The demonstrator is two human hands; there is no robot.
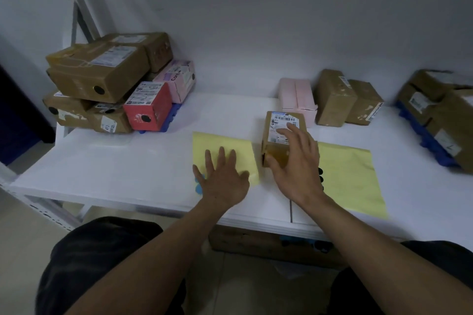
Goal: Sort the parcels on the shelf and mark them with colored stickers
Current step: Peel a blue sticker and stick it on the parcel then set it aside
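Observation:
A small brown parcel (279,133) with a white barcode label lies on the white shelf (115,161), between two yellow sticker sheets. My right hand (297,163) hovers over its near end with fingers spread, and whether it touches the box is unclear. My left hand (222,176) lies flat with straight fingers on the left yellow sheet (230,146), partly covering blue round stickers (198,188). The right yellow sheet (353,179) carries black round stickers (320,174), mostly hidden behind my right wrist.
A stack of brown parcels (97,71) with black dots, a red box (148,107) and a pink box (179,79) fills the back left. A pink box (297,97) and brown boxes (343,100) stand at the back right. More parcels (440,115) on blue pads sit at far right.

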